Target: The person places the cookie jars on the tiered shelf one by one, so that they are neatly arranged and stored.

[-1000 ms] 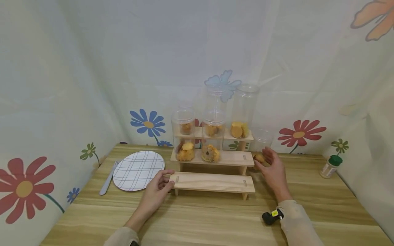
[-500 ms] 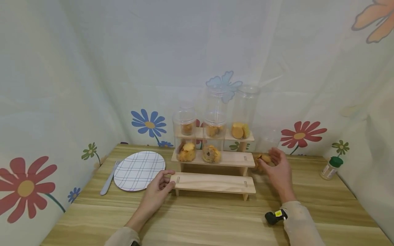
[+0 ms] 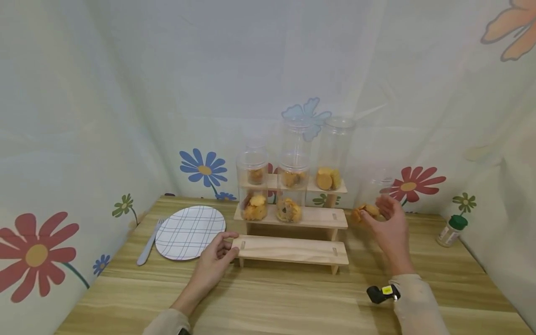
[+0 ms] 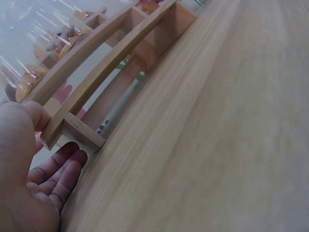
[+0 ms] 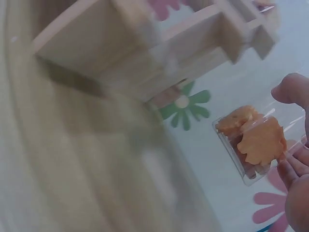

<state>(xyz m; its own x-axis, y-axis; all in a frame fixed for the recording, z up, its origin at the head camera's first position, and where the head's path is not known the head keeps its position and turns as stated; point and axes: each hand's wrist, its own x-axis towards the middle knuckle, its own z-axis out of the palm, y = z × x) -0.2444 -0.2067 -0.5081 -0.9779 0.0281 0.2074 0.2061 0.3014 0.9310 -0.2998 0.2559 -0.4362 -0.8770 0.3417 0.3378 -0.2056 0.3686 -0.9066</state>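
In the head view, my left hand (image 3: 217,257) grips the left end of the lowest board of a three-tier wooden step rack (image 3: 289,250). The left wrist view shows the thumb by the board's (image 4: 91,79) end and the other fingers curled below. To the right of the rack, my right hand (image 3: 392,230) holds a clear jar (image 3: 378,184) with cookies (image 3: 366,211) in its bottom. From the right wrist, the jar's cookies (image 5: 260,142) show through its wall, the jar raised off the table. Similar cookie jars (image 3: 289,211) stand on the middle and top tiers.
A white checked plate (image 3: 190,232) lies left of the rack, with a fork (image 3: 150,243) along its left side. A small shaker with a green lid (image 3: 452,229) stands at the table's right edge. A flower-printed curtain (image 3: 234,83) surrounds the table.
My right hand has moved to the right with the cookie jar, away from the rack's side. The left hand keeps its grip on the lowest board.
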